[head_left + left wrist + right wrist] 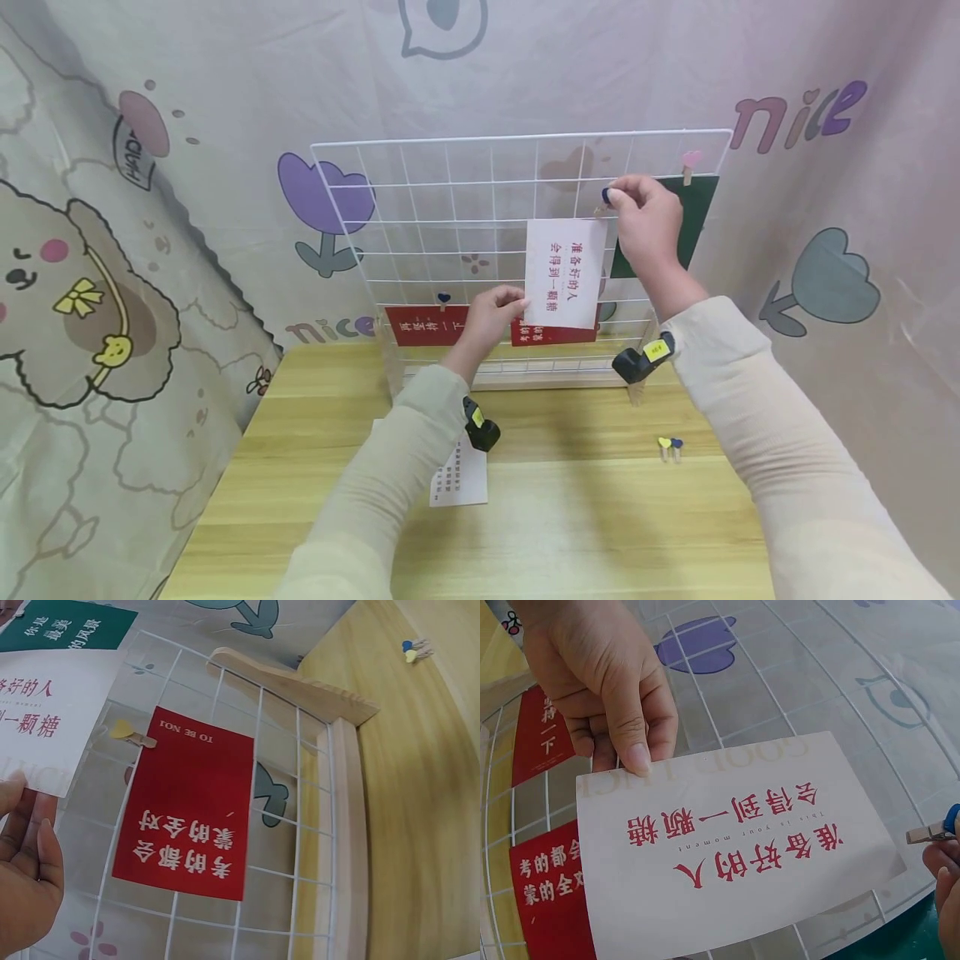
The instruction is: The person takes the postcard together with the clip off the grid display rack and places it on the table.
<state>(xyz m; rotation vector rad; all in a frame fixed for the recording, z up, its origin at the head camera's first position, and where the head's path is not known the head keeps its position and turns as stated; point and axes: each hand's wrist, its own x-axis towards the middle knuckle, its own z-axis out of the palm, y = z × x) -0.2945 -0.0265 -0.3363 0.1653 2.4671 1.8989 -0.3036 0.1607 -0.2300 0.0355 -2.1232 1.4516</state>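
Note:
A white card (564,275) with red lettering stands against a white wire grid (469,202). By its edge, my left hand (491,323) pinches this card between thumb and fingers. My right hand (651,223) pinches a small wooden clothespin (928,832) with a dark blue top, close to the card's upper right corner. The clothespin's tip appears apart from the card in the right wrist view. Behind the white card, a red card (184,806) hangs from the grid by a clothespin with a yellow heart (122,730). Beside my right hand hangs a green card (697,221).
Another red card (423,327) hangs lower left under a dark heart clothespin (444,300). A pink heart clothespin (688,163) holds the green card. On the wooden table (570,517) lie two spare clothespins (670,450) and a white printed card (461,479), partly hidden by my left sleeve.

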